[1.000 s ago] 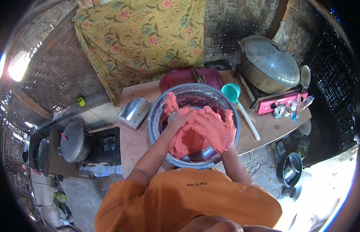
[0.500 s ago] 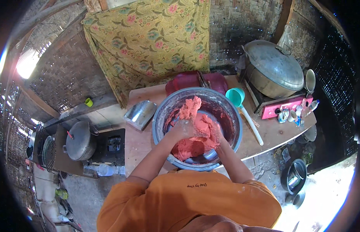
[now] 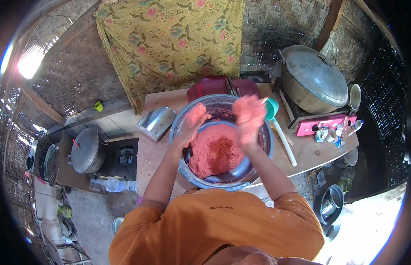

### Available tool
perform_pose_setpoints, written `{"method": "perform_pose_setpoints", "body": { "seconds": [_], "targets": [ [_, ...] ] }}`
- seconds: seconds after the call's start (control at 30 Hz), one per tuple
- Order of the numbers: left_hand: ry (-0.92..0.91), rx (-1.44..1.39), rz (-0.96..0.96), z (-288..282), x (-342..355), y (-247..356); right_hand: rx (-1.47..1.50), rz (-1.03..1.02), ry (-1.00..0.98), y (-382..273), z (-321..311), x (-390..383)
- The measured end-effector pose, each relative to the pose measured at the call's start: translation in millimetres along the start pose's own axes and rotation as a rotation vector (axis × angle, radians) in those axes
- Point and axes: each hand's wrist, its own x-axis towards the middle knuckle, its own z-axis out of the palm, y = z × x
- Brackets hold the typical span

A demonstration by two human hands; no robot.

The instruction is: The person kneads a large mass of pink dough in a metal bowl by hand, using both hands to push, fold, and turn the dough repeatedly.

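Note:
A wide blue-grey basin (image 3: 175, 152) holds a large mass of pink dough (image 3: 212, 152) with a darker hollow in its middle. Above the basin's left side I hold up my left hand (image 3: 193, 124), open, its fingers thickly coated with pink dough. My right hand (image 3: 249, 121) is raised over the right side, also coated; motion blurs it, but its fingers look stretched out. Both hands are apart from each other and off the main mass. Beside the right hand, at the basin's edge, lies a turquoise dipper (image 3: 283, 139) with a long white handle.
The basin stands on a wooden table (image 3: 154, 165). A metal tin (image 3: 157, 122) sits left of it, and a dark red bundle (image 3: 207, 88) behind it. A big lidded pot (image 3: 313, 79) and a pink board (image 3: 322, 125) with small containers are at the right. Another lidded pot (image 3: 87, 150) stands far left.
My hands have come up out of the dough and moved apart, left hand to the left, right hand up and right. The dough now lies lower and more spread in the basin.

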Motion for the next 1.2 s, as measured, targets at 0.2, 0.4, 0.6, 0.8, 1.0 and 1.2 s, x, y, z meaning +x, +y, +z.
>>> {"method": "perform_pose_setpoints", "body": {
  "seconds": [0.2, 0.4, 0.6, 0.8, 1.0, 1.2],
  "targets": [
    [0.028, 0.783, 0.108, -9, -13, -50, -0.675, 0.651, -1.238, 51, -31, -47],
    [-0.051, 0.378, -0.028, 18, -17, -27, 0.854, 0.953, -0.328, 31, -37, -7],
    [0.018, 0.293, -0.263, 74, -34, 1, 1.26, 0.538, -0.076, 19, 3, 4],
    [-0.104, -0.283, -0.205, 78, -24, -76, 1.224, 0.516, -0.05, 8, 15, -7],
    [-0.23, 0.235, 0.168, 69, -55, -44, 0.519, 0.446, -0.102, 9, 15, -20],
    [-0.195, -0.038, 0.06, 67, -63, -33, 0.551, 0.538, -0.109, 6, 15, -31]
  ]
}}
